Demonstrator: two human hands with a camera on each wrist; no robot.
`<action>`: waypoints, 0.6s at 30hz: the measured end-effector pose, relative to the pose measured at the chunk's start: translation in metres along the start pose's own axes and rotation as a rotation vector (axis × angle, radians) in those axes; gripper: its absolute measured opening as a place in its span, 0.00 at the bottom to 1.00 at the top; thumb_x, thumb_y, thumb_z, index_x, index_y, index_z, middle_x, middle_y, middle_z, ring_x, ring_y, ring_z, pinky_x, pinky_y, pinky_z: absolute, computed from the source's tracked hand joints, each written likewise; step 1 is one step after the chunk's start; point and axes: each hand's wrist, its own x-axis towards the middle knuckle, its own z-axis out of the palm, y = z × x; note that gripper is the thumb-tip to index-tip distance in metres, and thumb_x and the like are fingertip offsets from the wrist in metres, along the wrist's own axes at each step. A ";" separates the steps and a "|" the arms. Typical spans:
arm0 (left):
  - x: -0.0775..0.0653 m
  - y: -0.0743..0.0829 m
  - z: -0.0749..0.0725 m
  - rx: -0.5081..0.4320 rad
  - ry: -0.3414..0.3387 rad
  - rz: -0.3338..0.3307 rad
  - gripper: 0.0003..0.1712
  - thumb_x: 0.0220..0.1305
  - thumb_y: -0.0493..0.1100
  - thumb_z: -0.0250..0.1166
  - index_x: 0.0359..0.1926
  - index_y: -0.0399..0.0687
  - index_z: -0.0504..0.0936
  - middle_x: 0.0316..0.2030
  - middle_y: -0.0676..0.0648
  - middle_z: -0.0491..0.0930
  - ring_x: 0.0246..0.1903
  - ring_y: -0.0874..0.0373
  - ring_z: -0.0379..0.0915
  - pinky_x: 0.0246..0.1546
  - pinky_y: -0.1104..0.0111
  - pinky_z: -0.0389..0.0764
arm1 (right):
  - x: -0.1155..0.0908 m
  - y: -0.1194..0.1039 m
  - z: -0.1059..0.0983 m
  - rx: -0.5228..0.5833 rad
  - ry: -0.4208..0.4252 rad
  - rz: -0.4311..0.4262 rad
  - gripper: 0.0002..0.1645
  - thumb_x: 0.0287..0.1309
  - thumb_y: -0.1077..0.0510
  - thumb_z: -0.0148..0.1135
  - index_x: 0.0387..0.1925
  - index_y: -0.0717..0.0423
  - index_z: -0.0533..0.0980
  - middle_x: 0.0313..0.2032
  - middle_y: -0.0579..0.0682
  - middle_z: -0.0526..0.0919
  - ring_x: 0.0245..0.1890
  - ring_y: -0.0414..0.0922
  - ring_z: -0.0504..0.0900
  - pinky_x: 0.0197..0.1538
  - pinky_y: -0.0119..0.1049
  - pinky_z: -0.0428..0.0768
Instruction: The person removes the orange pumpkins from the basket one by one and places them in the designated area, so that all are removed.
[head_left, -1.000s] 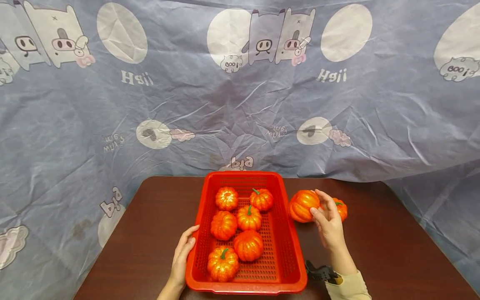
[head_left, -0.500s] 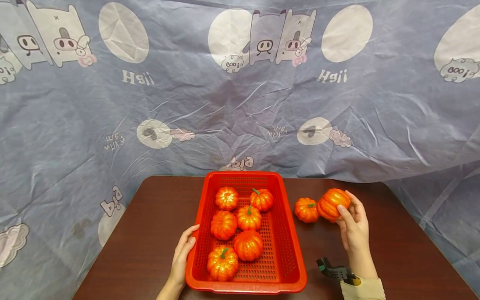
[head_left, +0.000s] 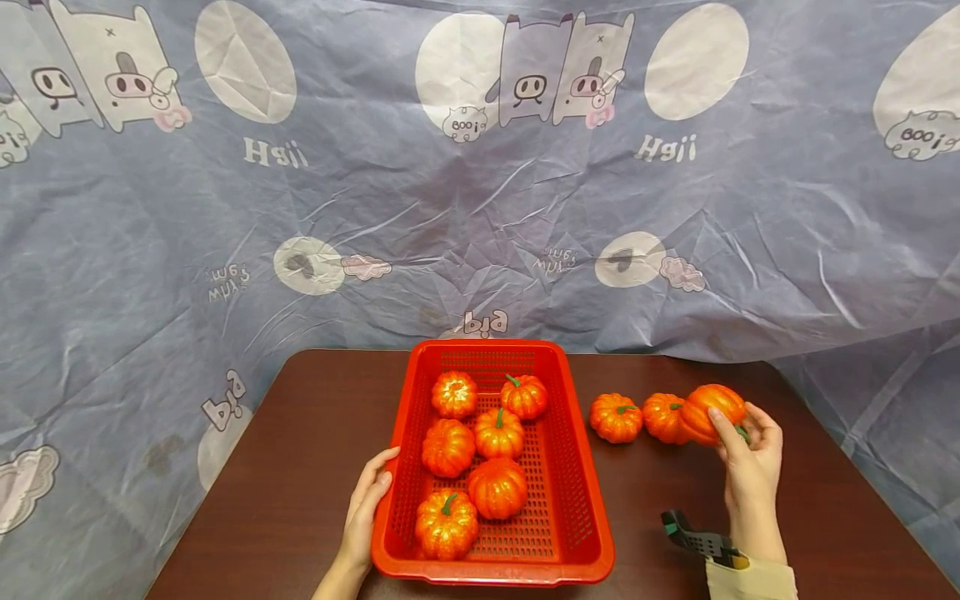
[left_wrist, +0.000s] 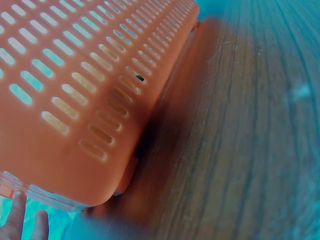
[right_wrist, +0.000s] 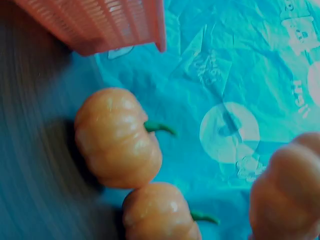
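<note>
In the head view my right hand (head_left: pixel 752 458) grips an orange pumpkin (head_left: pixel 708 412) between thumb and fingers, its green stem pointing toward the palm. Close to its left sit two smaller pumpkins on the table: a near one (head_left: pixel 664 417) that the held pumpkin overlaps, and another (head_left: pixel 616 418) beside the basket. Both small pumpkins show their green stems in the right wrist view, the upper one (right_wrist: pixel 117 140) larger in the picture. My left hand (head_left: pixel 363 508) rests against the left side of the red plastic basket (head_left: pixel 592 508); its straight fingers (left_wrist: pixel 16 215) touch the rim in the left wrist view.
Several orange pumpkins, one a front-left pumpkin (head_left: pixel 446 527), lie inside the basket. The brown table (head_left: pixel 292 483) ends at a grey-blue printed cloth (head_left: pixel 480 208) hanging behind it. A black wrist mount (head_left: pixel 697 540) sticks out left of the right wrist.
My right hand has moved rightward with its pumpkin, past the two small pumpkins, uncovering them in turn. The basket and my left hand have stayed in place.
</note>
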 end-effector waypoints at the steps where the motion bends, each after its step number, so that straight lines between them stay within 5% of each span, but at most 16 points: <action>1: 0.000 0.000 0.000 0.000 0.000 0.001 0.22 0.73 0.36 0.38 0.63 0.30 0.58 0.58 0.38 0.65 0.54 0.53 0.68 0.51 0.67 0.72 | -0.009 -0.012 0.008 -0.049 0.030 -0.004 0.37 0.48 0.71 0.68 0.59 0.52 0.64 0.50 0.50 0.69 0.36 0.38 0.75 0.31 0.24 0.77; 7: 0.000 0.000 0.000 -0.013 -0.013 0.004 0.22 0.73 0.36 0.38 0.64 0.30 0.57 0.59 0.38 0.65 0.54 0.53 0.68 0.51 0.67 0.72 | -0.040 -0.054 0.034 -0.224 0.217 0.034 0.38 0.43 0.67 0.73 0.57 0.46 0.70 0.47 0.42 0.69 0.39 0.35 0.67 0.34 0.18 0.69; 18: 0.001 0.000 0.000 -0.003 -0.006 -0.006 0.22 0.73 0.37 0.38 0.64 0.30 0.57 0.59 0.39 0.65 0.54 0.53 0.68 0.51 0.67 0.72 | -0.022 -0.021 0.005 -0.312 0.317 0.054 0.48 0.33 0.63 0.80 0.58 0.44 0.66 0.49 0.39 0.67 0.45 0.34 0.64 0.42 0.19 0.66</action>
